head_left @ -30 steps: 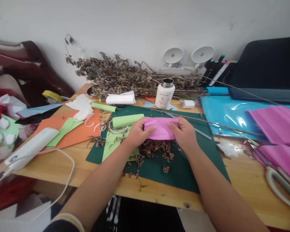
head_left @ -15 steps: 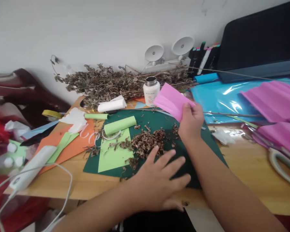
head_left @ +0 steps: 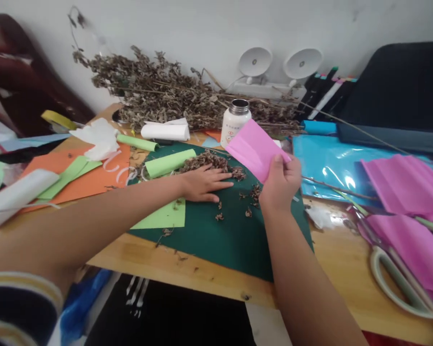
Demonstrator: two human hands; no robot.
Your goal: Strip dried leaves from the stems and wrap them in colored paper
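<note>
My left hand (head_left: 207, 183) lies flat with fingers spread, palm down against a heap of dried leaves (head_left: 206, 161) on a dark green mat (head_left: 230, 240). Pinched in my right hand (head_left: 281, 180) is a piece of pink paper (head_left: 254, 146), held up above the mat. Behind the pink paper stands an uncapped white bottle (head_left: 234, 120), partly covered by it. A sheet of light green paper (head_left: 162, 216) lies under my left forearm, and a rolled piece of green paper (head_left: 170, 162) rests beside the leaves. Small leaf crumbs (head_left: 254, 193) are scattered on the mat.
Bundled dried plants (head_left: 158, 91) lie along the wall. At right are a blue plastic packet (head_left: 331, 163), pink crepe paper (head_left: 400, 185) and scissors (head_left: 396, 278). Orange paper (head_left: 111, 173), a white roll (head_left: 165, 131) and yellow tape (head_left: 57, 119) sit at left.
My left hand has moved forward and left, and the leaf heap now sits farther back on the mat. My right hand still holds the pink paper. The camera view has shifted.
</note>
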